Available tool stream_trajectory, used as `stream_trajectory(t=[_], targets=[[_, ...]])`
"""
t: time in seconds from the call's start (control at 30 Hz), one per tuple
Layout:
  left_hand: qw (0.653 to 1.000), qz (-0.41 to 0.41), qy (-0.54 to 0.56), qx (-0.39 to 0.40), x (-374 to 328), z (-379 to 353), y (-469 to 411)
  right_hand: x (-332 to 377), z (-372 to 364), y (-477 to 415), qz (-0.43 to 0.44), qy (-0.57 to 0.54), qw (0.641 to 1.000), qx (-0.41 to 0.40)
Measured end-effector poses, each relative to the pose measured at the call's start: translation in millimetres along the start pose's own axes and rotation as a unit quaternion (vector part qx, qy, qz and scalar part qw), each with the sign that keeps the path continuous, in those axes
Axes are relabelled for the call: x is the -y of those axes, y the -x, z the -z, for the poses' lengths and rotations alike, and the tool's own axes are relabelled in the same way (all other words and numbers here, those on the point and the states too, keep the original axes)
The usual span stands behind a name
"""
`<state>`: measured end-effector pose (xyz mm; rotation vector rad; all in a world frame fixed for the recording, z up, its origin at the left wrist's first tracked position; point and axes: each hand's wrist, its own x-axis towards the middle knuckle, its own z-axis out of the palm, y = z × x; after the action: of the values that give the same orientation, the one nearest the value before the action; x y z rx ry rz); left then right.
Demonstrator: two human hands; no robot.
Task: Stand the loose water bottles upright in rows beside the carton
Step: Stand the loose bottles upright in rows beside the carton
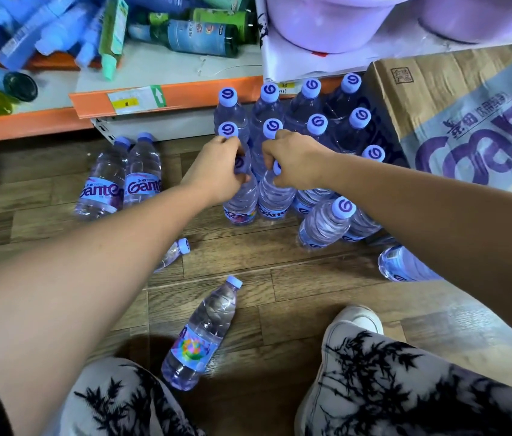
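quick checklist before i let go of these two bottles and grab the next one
1. Left hand grip on the cap of its bottle: ok.
2. Right hand grip on the top of its bottle: ok.
3. Both held bottles upright, in line with the standing rows: ok.
4. Bases flat on the floor: cannot tell.
5. Loose bottles left lying: yes, not ok; nearest one lies between the knees.
6. Carton beside the rows: ok.
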<state>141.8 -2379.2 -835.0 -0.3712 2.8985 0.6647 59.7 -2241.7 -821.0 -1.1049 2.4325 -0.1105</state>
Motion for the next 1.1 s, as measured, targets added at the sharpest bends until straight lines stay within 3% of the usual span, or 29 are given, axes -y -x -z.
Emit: stream_trajectory(t=[0.27,0.5,0.63,0.73,0.83,0.97,1.1], targets=[[0.999,-0.02,-0.046,-0.004,-5.7,-4.1,10.9,1.0,0.7,2.2,-0.008,0.013,1.0,0.004],[0.996,0.055,-0.047,-0.057,-9.1,-11.2,9.4,2.6,-2.8,2.4,-0.008,0.042,0.999,0.003],[1.0,-0.007,-0.025,0.016,-6.4,-4.7,7.5,4.4,-1.2,3.6,-0.011,0.043,0.999,0.005],[0.987,-0.066,-0.098,0.113,-0.5,3.8,8.3,7.0,0.8,3.9,-0.014,0.047,0.999,0.01],[0.981,-0.069,-0.146,0.108,1.7,1.6,11.9,9.3,1.5,4.5,-0.018,0.069,0.997,0.014],[0.988,-0.045,-0.113,0.097,10.1,1.7,17.2,15.2,9.9,4.0,-0.009,0.14,0.99,0.03],[0.984,-0.016,-0.124,0.125,28.5,3.0,29.7,33.4,20.3,1.7,0.031,0.201,0.976,-0.074]])
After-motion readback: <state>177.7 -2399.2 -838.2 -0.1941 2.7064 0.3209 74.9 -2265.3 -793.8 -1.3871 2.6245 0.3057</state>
